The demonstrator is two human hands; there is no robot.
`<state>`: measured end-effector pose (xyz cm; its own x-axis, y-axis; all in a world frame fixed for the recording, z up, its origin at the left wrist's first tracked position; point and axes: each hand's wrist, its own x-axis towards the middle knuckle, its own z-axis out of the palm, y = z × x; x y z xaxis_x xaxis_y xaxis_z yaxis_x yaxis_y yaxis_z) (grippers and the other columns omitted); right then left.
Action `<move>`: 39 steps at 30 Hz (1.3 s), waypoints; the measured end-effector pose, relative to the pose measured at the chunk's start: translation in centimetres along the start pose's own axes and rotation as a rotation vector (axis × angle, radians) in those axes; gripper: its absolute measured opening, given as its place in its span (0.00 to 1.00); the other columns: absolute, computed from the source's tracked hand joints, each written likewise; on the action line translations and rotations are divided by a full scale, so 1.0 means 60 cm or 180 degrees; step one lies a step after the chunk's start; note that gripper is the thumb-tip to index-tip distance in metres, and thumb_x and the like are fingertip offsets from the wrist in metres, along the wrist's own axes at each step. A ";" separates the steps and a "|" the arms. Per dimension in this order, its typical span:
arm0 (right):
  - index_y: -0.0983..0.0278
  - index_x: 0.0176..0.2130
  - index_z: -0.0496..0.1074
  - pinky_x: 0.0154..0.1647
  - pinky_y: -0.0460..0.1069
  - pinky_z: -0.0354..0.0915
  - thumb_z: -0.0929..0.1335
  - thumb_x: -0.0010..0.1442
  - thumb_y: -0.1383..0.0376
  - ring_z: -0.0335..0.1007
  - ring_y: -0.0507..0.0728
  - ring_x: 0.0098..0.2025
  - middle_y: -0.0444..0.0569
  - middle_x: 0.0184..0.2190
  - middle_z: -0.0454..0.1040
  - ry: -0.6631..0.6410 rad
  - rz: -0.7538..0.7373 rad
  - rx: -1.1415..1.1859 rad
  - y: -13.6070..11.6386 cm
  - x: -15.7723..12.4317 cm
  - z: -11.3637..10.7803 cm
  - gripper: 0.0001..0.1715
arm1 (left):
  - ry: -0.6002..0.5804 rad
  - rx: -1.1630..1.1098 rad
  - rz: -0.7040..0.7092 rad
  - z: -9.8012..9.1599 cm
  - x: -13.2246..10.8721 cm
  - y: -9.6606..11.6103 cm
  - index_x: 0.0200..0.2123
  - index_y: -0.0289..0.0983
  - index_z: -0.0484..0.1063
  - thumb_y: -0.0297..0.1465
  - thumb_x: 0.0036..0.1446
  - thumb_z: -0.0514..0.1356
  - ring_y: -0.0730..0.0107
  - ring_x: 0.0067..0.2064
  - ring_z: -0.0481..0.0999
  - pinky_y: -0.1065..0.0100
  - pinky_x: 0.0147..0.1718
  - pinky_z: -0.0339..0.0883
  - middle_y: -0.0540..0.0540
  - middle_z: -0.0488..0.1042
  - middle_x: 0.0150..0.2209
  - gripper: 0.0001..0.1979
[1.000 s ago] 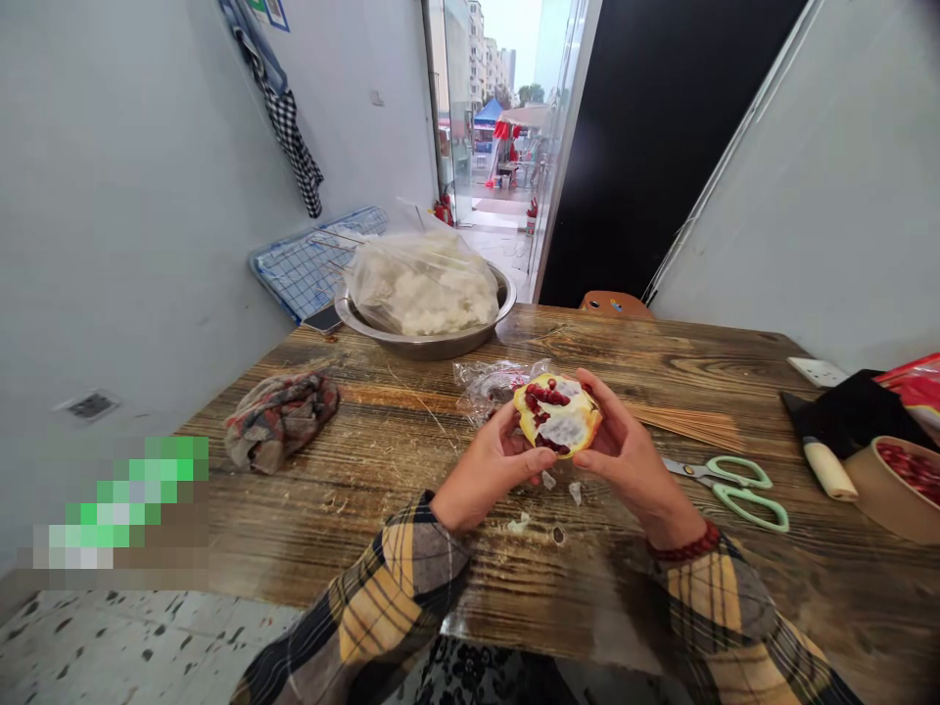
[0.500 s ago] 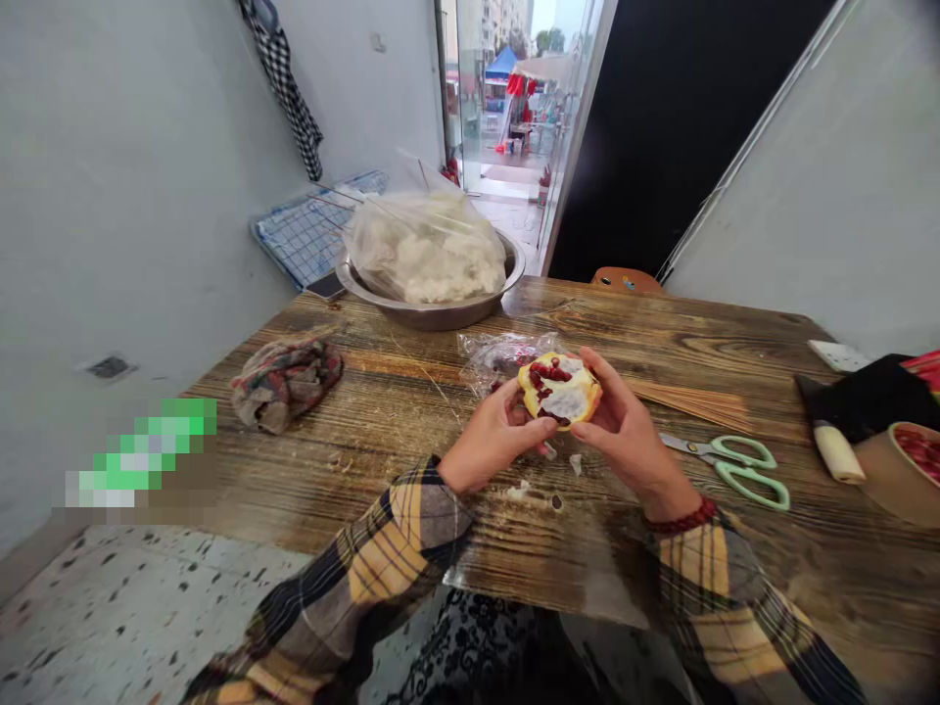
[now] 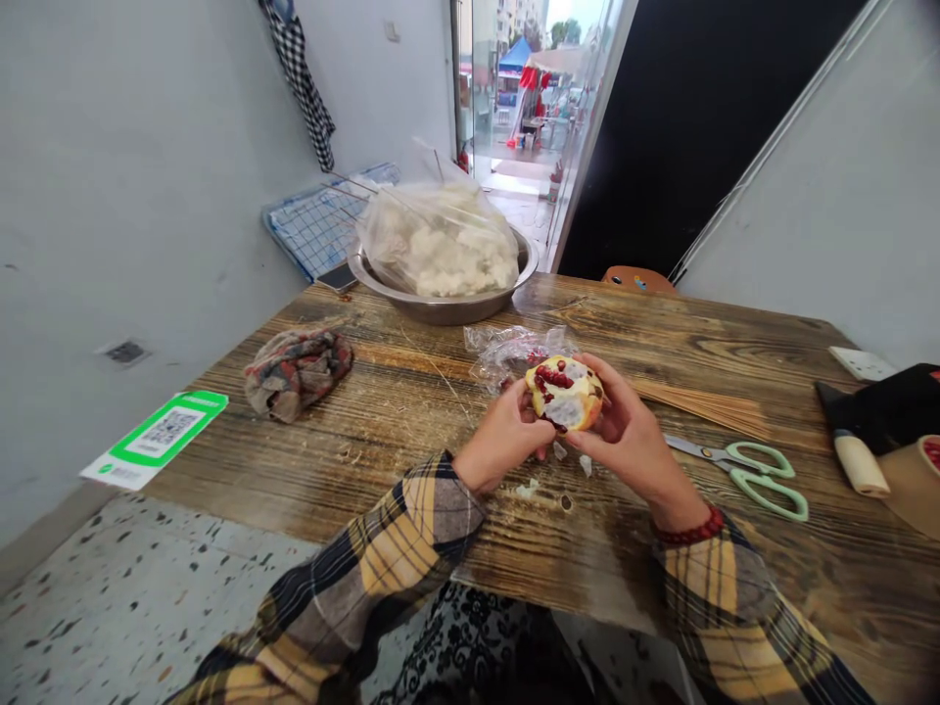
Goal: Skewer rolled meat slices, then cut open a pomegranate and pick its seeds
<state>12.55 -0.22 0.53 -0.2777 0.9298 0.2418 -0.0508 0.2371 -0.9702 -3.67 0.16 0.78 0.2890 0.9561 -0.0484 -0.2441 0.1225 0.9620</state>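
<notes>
An opened piece of pomegranate [image 3: 571,397], with red seeds and pale membrane facing up, is held between both hands above the wooden table. My left hand [image 3: 506,436] grips its left edge, thumb at the near side. Around its right side are the fingers of my right hand [image 3: 628,431], thumb near the lower edge. Just behind the fruit lies a crumpled clear plastic wrapper [image 3: 506,352]. Small pale scraps [image 3: 527,489] are scattered on the table below the hands.
Green-handled scissors [image 3: 760,475] and thin wooden sticks [image 3: 705,406] lie to the right. Further right are a wooden-handled tool [image 3: 859,462] and a tub [image 3: 915,480]. A metal bowl [image 3: 447,311] with a bag stands behind; a crumpled cloth [image 3: 298,375] lies left.
The view has shifted slightly, so most things appear further right. The pomegranate piece is tilted a little, showing more of its right outer side. Both hands keep hold of it.
</notes>
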 end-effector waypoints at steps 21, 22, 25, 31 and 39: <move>0.56 0.60 0.62 0.60 0.58 0.61 0.75 0.49 0.62 0.65 0.62 0.58 0.50 0.58 0.68 0.0397 0.0349 0.0940 0.007 0.003 0.001 0.41 | -0.0151 -0.0172 -0.0272 -0.009 -0.008 0.012 0.46 0.33 0.66 0.38 0.48 0.68 0.86 0.22 0.63 0.80 0.16 0.51 0.50 0.68 0.33 0.25; 0.56 0.60 0.62 0.61 0.58 0.60 0.75 0.49 0.62 0.65 0.62 0.58 0.50 0.58 0.68 0.0392 0.0342 0.0940 0.006 0.003 0.001 0.41 | -0.0161 -0.0107 -0.0252 -0.009 -0.008 0.013 0.47 0.33 0.66 0.38 0.48 0.67 0.85 0.22 0.64 0.79 0.15 0.51 0.50 0.69 0.33 0.25; 0.56 0.60 0.62 0.61 0.58 0.59 0.75 0.49 0.62 0.65 0.61 0.58 0.50 0.58 0.68 0.0381 0.0304 0.0958 0.003 0.002 0.000 0.41 | -0.0231 -0.0001 -0.0170 -0.008 -0.009 0.015 0.46 0.32 0.66 0.37 0.50 0.66 0.84 0.23 0.65 0.79 0.15 0.53 0.49 0.69 0.33 0.24; 0.56 0.61 0.60 0.62 0.56 0.59 0.75 0.50 0.62 0.63 0.61 0.60 0.50 0.60 0.65 0.0271 0.0049 0.0626 0.003 0.001 -0.002 0.43 | -0.0268 -0.0192 -0.0134 -0.003 -0.009 0.013 0.46 0.33 0.65 0.33 0.49 0.64 0.82 0.25 0.66 0.79 0.17 0.58 0.50 0.67 0.33 0.21; 0.54 0.62 0.58 0.60 0.56 0.63 0.75 0.50 0.62 0.63 0.61 0.60 0.49 0.63 0.62 0.0129 -0.0003 0.0320 -0.003 -0.001 0.006 0.44 | -0.0087 -0.0527 -0.0231 0.001 -0.003 0.002 0.46 0.35 0.66 0.21 0.42 0.55 0.82 0.22 0.64 0.78 0.17 0.55 0.51 0.69 0.30 0.24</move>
<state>12.24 -0.43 0.69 -0.2385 0.9407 0.2413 -0.1475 0.2105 -0.9664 -3.70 0.02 0.93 0.3360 0.9358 -0.1066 -0.3702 0.2353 0.8987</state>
